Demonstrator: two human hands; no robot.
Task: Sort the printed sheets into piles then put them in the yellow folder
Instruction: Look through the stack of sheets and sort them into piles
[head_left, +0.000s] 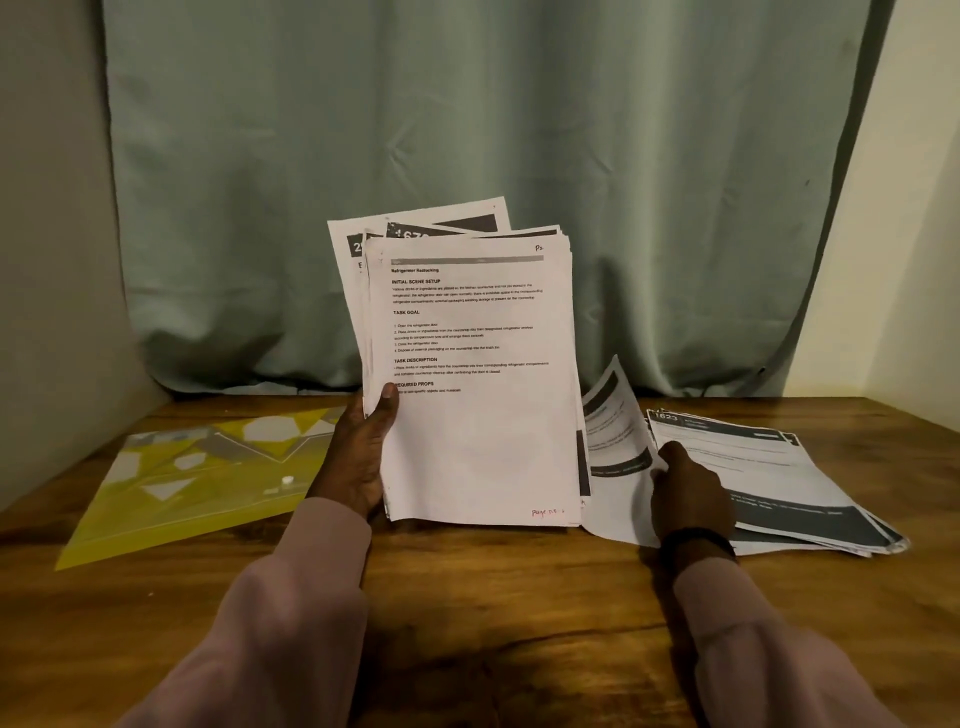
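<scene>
My left hand (361, 457) grips a thick stack of printed sheets (472, 374) by its lower left edge, thumb on the front page, holding it upright above the table. A pile of sheets with dark headers (779, 478) lies flat on the right. My right hand (685, 488) rests on that pile's left edge; a curled sheet (613, 441) rises beside it, and its fingertips are hidden. The yellow folder (171, 483) lies flat on the left, shut with a white snap button.
The wooden table (493, 597) ends at a green curtain (467, 156) behind. A grey wall stands at the left and a cream wall at the right. My sleeves reach in from the bottom edge.
</scene>
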